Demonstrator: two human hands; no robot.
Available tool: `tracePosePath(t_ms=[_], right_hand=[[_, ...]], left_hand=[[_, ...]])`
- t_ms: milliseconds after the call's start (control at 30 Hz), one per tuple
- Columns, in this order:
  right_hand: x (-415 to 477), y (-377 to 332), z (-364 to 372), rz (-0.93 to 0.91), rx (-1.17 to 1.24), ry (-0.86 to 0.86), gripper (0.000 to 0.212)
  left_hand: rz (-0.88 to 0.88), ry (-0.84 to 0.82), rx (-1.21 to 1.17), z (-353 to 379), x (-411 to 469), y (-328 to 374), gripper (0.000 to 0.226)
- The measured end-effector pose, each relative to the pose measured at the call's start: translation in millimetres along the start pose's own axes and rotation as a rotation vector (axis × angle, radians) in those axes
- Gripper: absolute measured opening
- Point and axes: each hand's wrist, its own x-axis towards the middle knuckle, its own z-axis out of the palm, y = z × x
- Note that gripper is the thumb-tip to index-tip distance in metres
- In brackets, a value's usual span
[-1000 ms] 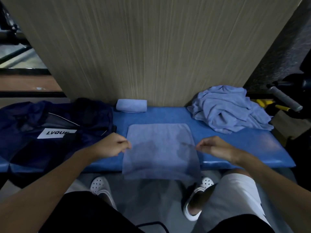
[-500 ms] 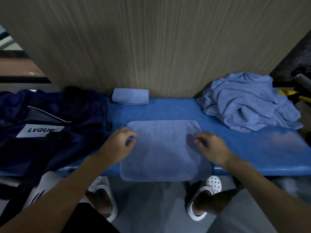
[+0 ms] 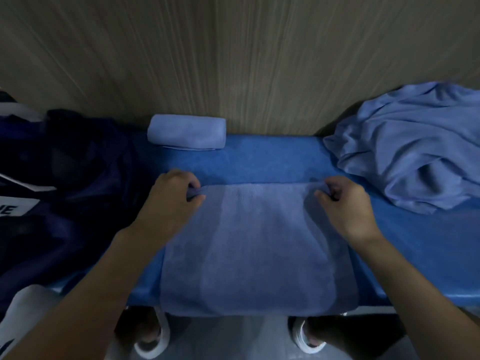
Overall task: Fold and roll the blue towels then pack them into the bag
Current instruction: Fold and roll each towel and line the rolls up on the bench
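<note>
Left hand (image 3: 171,201) and right hand (image 3: 345,206) each pinch a far corner of the folded towel (image 3: 249,242), fingers curled on cloth, likely to start the roll. It lies centre of table (image 3: 272,162), near edge overhanging. One rolled towel (image 3: 187,133) far back; pile (image 3: 415,141) right; bag (image 3: 78,183) left.

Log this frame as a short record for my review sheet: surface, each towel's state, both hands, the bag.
surface: blue padded bench against a wood-grain panel
folded towel: flat on the bench, near edge hanging over the front
left hand: grips the towel's far left corner
right hand: grips its far right corner
rolled towel: at the back, by the panel
towel pile: crumpled, right end
bag: dark blue, left end
</note>
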Motion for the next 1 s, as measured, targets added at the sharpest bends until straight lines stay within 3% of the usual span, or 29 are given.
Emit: tracePosePath(t_ms=[267,400,600,800,1000], right_hand=[[3,5,-1,-0.138,-0.062,-0.023,0.028],[0,11,-3,-0.205,-0.058,-0.017,0.011],[-2,12,-4,-0.291,-0.078,0.005,0.010],[-3,9,-6,-0.261,-0.089,-0.016,0.019],[5,16,-15,-0.141,-0.021,0.066,0.030]], left_hand=[[0.001,-0.019,-0.006,-4,-1,-2,0.017],[-0.009,-0.032,0.036,-7,-2,0,0.019],[0.002,-0.005,0.044,-11,-7,4,0.022],[0.026,-0.041,0.003,-14,-7,1,0.014],[0.018,-0.055,-0.038,-18,-7,6,0.010]])
